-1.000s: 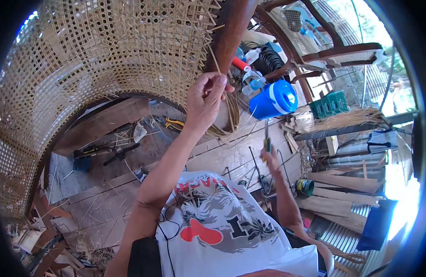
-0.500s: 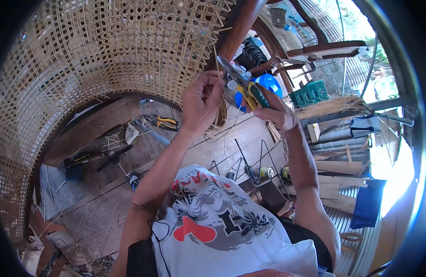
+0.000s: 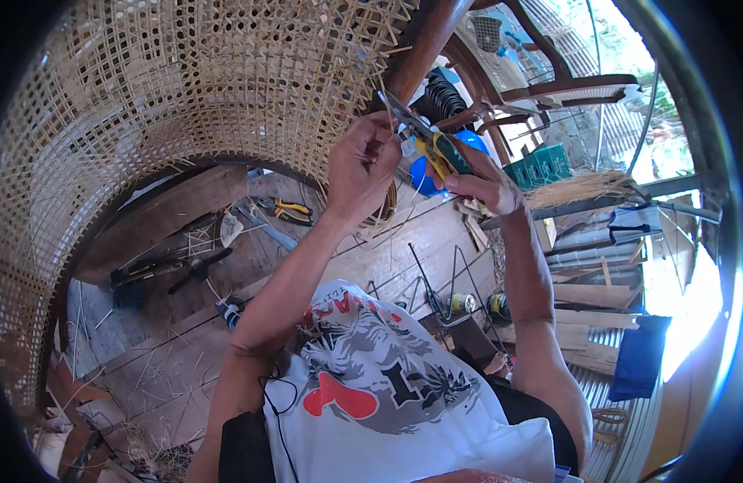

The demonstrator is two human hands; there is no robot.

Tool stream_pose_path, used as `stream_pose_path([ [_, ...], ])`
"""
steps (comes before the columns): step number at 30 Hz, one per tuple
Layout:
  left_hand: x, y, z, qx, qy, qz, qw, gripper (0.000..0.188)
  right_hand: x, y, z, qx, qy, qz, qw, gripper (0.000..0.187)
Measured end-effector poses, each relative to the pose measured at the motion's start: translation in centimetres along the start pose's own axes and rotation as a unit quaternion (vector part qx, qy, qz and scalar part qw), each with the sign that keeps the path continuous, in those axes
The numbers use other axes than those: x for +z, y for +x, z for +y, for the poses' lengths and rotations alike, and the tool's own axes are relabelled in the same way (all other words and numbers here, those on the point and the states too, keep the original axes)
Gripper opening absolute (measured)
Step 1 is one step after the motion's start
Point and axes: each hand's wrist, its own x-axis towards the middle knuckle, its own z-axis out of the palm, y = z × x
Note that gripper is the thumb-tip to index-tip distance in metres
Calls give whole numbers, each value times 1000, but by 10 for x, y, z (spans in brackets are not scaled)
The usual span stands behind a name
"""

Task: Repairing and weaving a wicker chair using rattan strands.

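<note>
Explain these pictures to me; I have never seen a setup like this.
There is no machine here, only a person's two bare hands. The pictures come from a fisheye camera worn on the head and looking down, which is why straight edges bend. The left hand seems to pinch a thin strand beside a woven panel. The right hand holds snips with yellow and green grips. Below, pliers with yellow handles lie on the wooden floor.

Shear handles (image 3: 443, 154) — yellow and green
</note>
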Motion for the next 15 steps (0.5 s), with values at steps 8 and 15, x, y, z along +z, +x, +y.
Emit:
stream_pose_path([
  [8,7,-3,1,65,13,15,998,14,-4,-4,-4,18,37,-5,999,103],
  [15,19,-1,10,55,46,18,997,13,-17,-7,7,-38,18,-16,999,81],
])
